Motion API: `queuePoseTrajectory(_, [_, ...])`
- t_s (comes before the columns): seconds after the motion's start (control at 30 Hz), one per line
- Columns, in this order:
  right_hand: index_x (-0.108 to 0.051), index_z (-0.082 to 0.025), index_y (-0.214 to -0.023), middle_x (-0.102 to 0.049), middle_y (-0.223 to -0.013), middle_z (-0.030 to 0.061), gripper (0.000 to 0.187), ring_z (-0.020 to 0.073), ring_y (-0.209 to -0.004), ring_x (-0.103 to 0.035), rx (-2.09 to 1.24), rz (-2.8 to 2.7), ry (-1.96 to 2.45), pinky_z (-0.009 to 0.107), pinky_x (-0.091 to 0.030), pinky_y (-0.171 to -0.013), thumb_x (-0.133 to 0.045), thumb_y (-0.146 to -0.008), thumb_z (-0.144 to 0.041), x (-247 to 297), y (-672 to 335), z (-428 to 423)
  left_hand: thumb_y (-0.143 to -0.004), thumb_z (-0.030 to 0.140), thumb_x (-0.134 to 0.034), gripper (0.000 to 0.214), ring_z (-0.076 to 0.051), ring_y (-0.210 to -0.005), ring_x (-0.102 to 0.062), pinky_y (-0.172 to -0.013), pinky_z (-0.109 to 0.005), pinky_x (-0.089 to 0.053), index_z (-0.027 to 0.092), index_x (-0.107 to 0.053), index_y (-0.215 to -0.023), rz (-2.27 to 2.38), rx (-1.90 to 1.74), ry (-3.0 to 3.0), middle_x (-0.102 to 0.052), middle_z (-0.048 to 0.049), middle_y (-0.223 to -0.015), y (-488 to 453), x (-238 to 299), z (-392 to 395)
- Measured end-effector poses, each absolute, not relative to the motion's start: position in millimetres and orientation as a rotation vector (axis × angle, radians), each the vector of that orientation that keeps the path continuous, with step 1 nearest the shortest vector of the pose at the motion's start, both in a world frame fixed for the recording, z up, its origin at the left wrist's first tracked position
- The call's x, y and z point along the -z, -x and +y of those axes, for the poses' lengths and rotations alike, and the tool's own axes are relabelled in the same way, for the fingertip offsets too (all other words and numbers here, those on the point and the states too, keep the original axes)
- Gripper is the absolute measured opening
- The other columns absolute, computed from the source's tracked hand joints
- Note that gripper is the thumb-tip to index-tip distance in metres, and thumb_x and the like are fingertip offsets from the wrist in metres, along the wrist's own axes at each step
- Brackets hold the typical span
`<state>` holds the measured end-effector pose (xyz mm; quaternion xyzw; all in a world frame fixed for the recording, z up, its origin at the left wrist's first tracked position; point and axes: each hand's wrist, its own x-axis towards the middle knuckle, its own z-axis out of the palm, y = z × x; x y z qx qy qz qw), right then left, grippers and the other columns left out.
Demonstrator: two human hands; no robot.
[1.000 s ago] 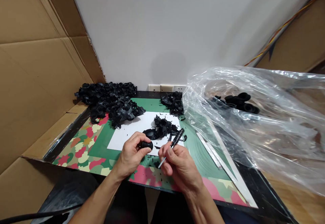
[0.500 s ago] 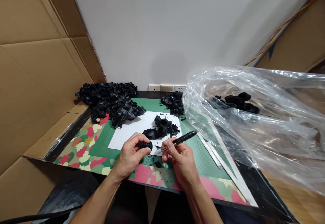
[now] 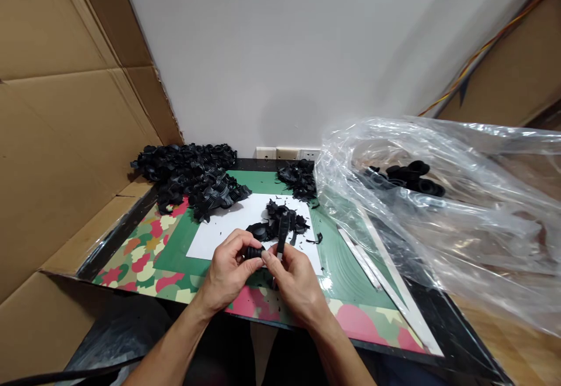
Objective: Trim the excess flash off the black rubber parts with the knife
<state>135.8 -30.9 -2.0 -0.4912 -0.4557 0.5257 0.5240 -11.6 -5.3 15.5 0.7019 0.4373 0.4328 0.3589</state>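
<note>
Between the fingertips of my left hand (image 3: 230, 262) is a small ribbed black rubber piece (image 3: 253, 252), turned side-on. My right hand (image 3: 295, 281) is closed around a slim black-handled tool (image 3: 284, 231), whose handle points up and away; its thin metal end is mostly hidden behind the fingers. The right thumb and fingertips touch the right end of the ribbed piece. Just beyond both hands, a small heap of black rubber pieces and scraps (image 3: 274, 219) lies on a white sheet (image 3: 214, 228).
A large pile of black rubber pieces (image 3: 193, 176) stands at the back left, a smaller scrap pile (image 3: 298, 177) at the back. A clear plastic bag (image 3: 460, 222) with black pieces (image 3: 412, 177) lies right, beside white strips (image 3: 372, 269). Cardboard (image 3: 65, 141) walls the left.
My right hand has moved left to the ribbed piece, and the tool's handle has swung from pointing right to upright. A black scrap now lies at the sheet's right edge.
</note>
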Motion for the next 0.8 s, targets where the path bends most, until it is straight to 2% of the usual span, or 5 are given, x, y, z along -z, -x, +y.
queuePoseTrajectory(0.17, [-0.054, -0.017, -0.071, -0.042, -0.054, -0.0057, 0.039, 0.0086, -0.048, -0.035, -1.394, -1.026, 1.036, 0.021, -0.026, -0.044, -0.063, -0.076, -0.054, 9.2, -136.0, -31.1, -0.070, 0.018, -0.069, 0.011, -0.016, -0.074, -0.056, -0.061, -0.024, -0.045, 0.018, -0.068, -0.081, 1.094, -1.119, -1.767, -0.060, -0.0038, -0.082, 8.0, -17.2, -6.5])
queuePoseTrajectory(0.33, [-0.055, -0.016, -0.071, -0.047, -0.056, -0.0045, 0.042, 0.0073, -0.046, -0.034, -1.437, -0.976, 1.002, 0.021, -0.024, -0.043, -0.064, -0.075, -0.057, 16.6, -139.1, -30.5, -0.069, 0.016, -0.068, 0.013, -0.015, -0.071, -0.054, -0.060, -0.024, -0.044, 0.018, -0.068, -0.082, 1.103, -1.112, -1.781, -0.060, -0.0031, -0.083, 5.6, -17.2, -6.3])
queuePoseTrajectory(0.57, [-0.057, -0.016, -0.070, -0.045, -0.053, -0.0056, 0.039, 0.0073, -0.044, -0.031, -1.315, -0.907, 1.092, 0.021, -0.022, -0.041, -0.066, -0.072, -0.054, 12.7, -146.9, -28.8, -0.069, 0.014, -0.067, 0.014, -0.013, -0.067, -0.052, -0.056, -0.023, -0.041, 0.018, -0.067, -0.082, 1.143, -1.093, -1.816, -0.059, -0.0027, -0.085, 7.6, -16.1, -5.8])
queuePoseTrajectory(0.8, [-0.055, -0.017, -0.066, -0.041, -0.051, -0.0065, 0.039, 0.0070, -0.045, -0.030, -1.330, -0.860, 1.096, 0.021, -0.021, -0.040, -0.071, -0.068, -0.052, 7.1, -148.0, -31.7, -0.070, 0.016, -0.067, 0.013, -0.013, -0.067, -0.052, -0.054, -0.023, -0.040, 0.019, -0.067, -0.082, 1.148, -1.094, -1.824, -0.060, -0.0029, -0.085, 7.3, -16.5, -5.3])
